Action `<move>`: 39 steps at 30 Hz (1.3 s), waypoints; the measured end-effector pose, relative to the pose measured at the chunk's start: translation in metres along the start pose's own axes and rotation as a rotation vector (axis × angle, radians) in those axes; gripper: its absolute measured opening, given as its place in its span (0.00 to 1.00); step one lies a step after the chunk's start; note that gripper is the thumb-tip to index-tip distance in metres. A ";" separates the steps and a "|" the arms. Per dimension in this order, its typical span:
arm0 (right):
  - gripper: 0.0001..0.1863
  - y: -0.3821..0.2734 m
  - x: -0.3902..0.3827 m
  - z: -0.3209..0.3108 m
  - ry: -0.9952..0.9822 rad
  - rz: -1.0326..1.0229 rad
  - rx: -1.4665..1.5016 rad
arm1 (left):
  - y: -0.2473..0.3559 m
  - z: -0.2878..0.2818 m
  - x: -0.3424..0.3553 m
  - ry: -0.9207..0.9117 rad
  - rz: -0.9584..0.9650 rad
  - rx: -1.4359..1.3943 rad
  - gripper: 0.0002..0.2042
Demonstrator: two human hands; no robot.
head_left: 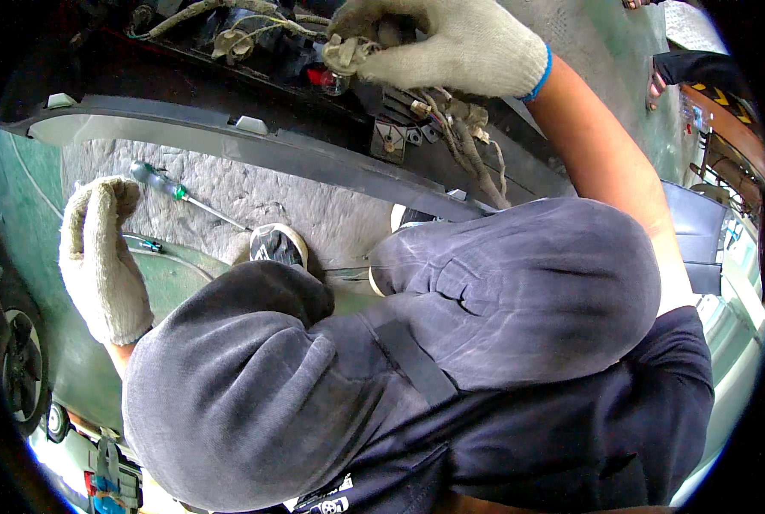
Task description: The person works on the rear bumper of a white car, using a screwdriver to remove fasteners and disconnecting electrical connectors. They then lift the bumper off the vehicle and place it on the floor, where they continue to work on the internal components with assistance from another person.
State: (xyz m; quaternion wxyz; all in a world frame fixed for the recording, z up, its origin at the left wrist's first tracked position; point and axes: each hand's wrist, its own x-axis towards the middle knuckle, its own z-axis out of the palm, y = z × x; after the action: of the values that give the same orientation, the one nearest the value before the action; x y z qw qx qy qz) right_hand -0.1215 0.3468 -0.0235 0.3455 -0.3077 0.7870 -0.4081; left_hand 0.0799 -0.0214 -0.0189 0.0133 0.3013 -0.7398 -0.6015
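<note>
My right hand (451,51), in an off-white knit glove with a blue cuff, pinches a bulb socket (345,53) between thumb and fingers. A small clear bulb (335,83) points down from the socket, close to the black housing of a vehicle light (271,90). Wires (279,26) run to it from the left, and a similar socket (232,44) hangs on them. Out to the left, my left hand (104,257), gloved too, is raised with its fingers curled inward. Whatever those fingers may hold is hidden. Nearby lies a screwdriver (161,182) with a clear and green handle.
A grey trim edge (254,141) spans the work above my knees. Taped wiring (468,150) with connectors dangles at its right. Under my shoes (278,247) is a worn grey mat (220,188); a thin hose (181,259) crosses the green floor. Another person's foot (656,90) shows upper right.
</note>
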 end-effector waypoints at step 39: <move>0.10 -0.023 0.020 0.063 0.007 -0.398 -0.972 | 0.002 0.007 0.001 -0.070 0.050 0.053 0.10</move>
State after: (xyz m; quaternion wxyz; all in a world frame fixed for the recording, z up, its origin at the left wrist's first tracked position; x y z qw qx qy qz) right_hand -0.0778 0.2932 -0.0363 0.0760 -0.5748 0.8129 -0.0546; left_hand 0.0757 -0.0153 -0.0196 -0.0057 0.2618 -0.7628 -0.5912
